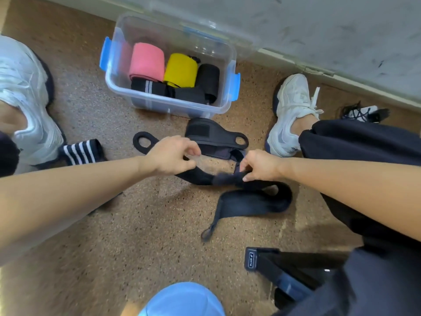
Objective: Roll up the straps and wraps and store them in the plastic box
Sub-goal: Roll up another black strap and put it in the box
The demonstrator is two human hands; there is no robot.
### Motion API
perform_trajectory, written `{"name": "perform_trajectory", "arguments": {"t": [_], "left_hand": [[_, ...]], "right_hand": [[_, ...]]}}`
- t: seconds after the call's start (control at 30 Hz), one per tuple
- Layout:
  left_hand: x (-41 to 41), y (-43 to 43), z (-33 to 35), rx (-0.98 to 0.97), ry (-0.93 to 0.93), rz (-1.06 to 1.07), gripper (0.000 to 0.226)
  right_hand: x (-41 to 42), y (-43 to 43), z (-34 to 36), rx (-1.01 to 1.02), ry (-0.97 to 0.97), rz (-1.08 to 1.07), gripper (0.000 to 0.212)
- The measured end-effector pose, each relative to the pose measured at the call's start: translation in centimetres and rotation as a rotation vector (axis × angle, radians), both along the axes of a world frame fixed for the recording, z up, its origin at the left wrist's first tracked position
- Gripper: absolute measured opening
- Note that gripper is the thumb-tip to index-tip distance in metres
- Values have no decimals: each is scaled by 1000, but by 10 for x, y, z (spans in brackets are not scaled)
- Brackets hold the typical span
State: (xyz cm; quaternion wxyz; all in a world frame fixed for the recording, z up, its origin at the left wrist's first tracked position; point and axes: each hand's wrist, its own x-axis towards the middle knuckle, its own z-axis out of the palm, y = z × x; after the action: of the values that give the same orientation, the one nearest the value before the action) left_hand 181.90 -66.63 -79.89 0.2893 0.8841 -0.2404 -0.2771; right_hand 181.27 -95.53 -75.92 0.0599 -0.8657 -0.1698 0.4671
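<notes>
Hands, left [169,156] and right [259,166], pinch dark strap [252,199].

You've got a speckled cork floor [145,224] here, with the plastic box [159,103], a black padded wrap [216,133], a long dark strap [250,201] and a striped roll [79,151] on it.

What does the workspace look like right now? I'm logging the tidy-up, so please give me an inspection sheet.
Surface: speckled cork floor.
Job's things: clear plastic box holds pink roll, yellow roll and black rolls; long dark strap unrolled; padded cuffs beside the box.
Clutter: striped wrap, loose shoe.
Grippers: left hand and right hand pinch the strap with their fingers.
Cables: nothing seen.
Surroundings: grey wall, the person's white sneakers.
</notes>
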Motion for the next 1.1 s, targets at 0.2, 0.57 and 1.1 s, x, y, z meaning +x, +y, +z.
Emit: {"name": "perform_trajectory", "arguments": {"t": [0.2, 0.57, 1.1], "left_hand": [[-11, -24, 23, -307, 404, 182, 35], [6, 41, 84, -381, 442, 617, 8], [-47, 115, 116, -211, 570, 713, 15]], "right_hand": [[19, 42, 27, 293, 76, -307, 3], [24, 76, 44, 419, -30, -431, 20], [-7, 146, 79, 488, 30, -152, 59]]}}
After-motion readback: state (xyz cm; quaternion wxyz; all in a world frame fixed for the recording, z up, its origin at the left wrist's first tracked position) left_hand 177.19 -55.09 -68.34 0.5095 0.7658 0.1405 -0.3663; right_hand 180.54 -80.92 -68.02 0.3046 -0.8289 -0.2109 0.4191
